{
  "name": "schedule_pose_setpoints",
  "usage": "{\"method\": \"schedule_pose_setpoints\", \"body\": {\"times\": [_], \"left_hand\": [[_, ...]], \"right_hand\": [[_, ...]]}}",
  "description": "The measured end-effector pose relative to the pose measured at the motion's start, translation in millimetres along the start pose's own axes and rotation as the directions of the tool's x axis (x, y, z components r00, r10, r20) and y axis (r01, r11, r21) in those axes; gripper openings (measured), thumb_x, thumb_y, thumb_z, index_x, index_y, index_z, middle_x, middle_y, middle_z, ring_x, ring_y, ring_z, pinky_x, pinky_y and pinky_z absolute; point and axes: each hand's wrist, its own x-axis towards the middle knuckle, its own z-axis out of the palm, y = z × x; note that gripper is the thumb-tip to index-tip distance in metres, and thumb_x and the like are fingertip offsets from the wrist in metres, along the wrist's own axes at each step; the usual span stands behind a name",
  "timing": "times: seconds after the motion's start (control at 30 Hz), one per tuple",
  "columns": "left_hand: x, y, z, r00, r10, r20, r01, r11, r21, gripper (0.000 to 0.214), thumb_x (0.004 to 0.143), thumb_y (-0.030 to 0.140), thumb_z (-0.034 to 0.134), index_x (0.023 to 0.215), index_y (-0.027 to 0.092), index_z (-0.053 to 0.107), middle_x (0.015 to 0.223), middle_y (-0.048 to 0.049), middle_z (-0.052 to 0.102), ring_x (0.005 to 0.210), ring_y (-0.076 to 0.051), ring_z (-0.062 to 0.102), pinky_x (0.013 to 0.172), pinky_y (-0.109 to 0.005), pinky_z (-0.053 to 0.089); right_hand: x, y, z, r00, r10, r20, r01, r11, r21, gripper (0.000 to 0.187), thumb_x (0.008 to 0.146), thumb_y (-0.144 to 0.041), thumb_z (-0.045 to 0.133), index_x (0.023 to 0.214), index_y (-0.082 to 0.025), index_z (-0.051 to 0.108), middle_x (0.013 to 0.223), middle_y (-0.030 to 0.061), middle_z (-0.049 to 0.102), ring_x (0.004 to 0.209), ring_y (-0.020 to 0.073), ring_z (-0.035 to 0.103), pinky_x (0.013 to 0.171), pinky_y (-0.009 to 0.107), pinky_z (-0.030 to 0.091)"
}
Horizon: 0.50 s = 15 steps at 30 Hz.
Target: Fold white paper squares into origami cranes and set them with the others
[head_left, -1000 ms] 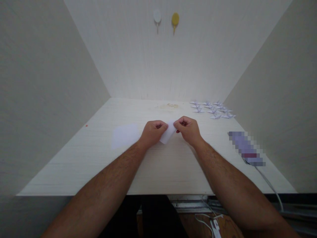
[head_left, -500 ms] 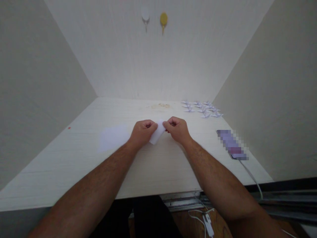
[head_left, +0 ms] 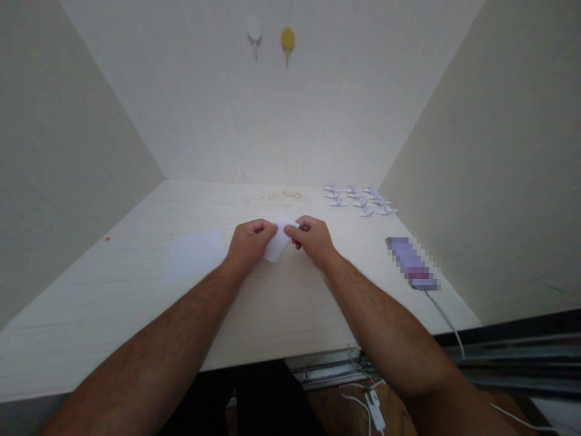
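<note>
A small folded piece of white paper (head_left: 276, 245) is held between both hands above the middle of the table. My left hand (head_left: 252, 241) pinches its left edge, thumb on top and fingers curled. My right hand (head_left: 312, 237) grips the upper right part, its thumb pressed on the paper. The fingers beneath the paper are mostly hidden. Left of my left hand, white paper (head_left: 193, 254) lies flat on the table. Several folded white paper cranes (head_left: 361, 200) stand in rows at the back right.
A phone (head_left: 412, 263) with a blurred screen lies on the right, its white cable (head_left: 447, 318) running over the table's front edge. A small red speck (head_left: 108, 238) is at the left. Walls enclose the table; a white hook (head_left: 255, 30) and a yellow hook (head_left: 287, 40) are on the back wall.
My right thumb has moved left, further onto the folded paper. Both hands keep hold of it. The whole view has shifted slightly, so everything appears further left.
</note>
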Motion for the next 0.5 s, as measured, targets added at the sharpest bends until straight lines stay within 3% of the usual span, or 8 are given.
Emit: {"method": "schedule_pose_setpoints", "body": {"times": [0.5], "left_hand": [[2.6, -2.9, -1.2, 1.000, 0.021, -0.003, -0.021, 0.999, 0.037, 0.025, 0.075, 0.037, 0.062, 0.064, 0.015, 0.062, 0.055, 0.0033, 0.052, 0.050, -0.009, 0.043, 0.047, -0.021, 0.033]], "right_hand": [[2.0, -1.6, -1.5, 0.997, -0.011, -0.080, 0.015, 0.999, 0.052, 0.029, 0.067, -0.043, 0.071, 0.061, -0.017, 0.060, 0.048, -0.0016, 0.057, 0.042, 0.0089, 0.048, 0.043, 0.022, 0.037]]}}
